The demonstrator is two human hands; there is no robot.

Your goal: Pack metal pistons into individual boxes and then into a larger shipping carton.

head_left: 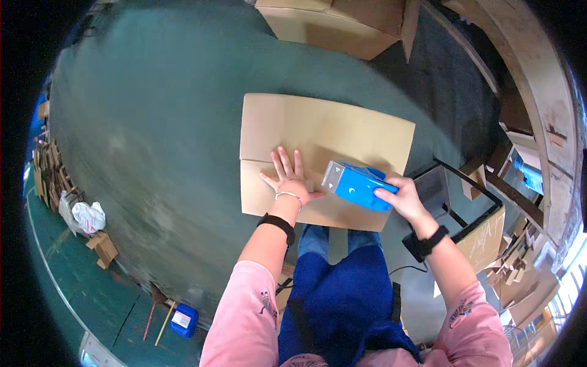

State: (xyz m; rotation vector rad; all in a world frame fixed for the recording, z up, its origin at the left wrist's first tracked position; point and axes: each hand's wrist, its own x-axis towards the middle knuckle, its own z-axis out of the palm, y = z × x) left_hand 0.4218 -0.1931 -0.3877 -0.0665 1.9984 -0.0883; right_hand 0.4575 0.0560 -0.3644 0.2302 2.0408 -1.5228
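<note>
A brown cardboard box (pixel 354 128) is in front of my legs, its closed flaps facing up and a seam running across from its left edge. My left hand (pixel 291 178) lies on the left part of the top, palm down with fingers spread. In my right hand (pixel 400 199) is a blue handheld tool with a metal front end (pixel 361 185), gripped by its rear. The metal end points left, toward my left hand, over the cardboard. I cannot tell whether it touches the box.
Another cardboard box (pixel 333 24) stands at the far side. To the right are a black metal frame (pixel 468 177) and cardboard pieces (pixel 513 263). Lower left, a blue jug (pixel 184 320), white plastic bag (pixel 89 217) and stacked cardboard (pixel 49 168) rest on the green floor (pixel 153 122).
</note>
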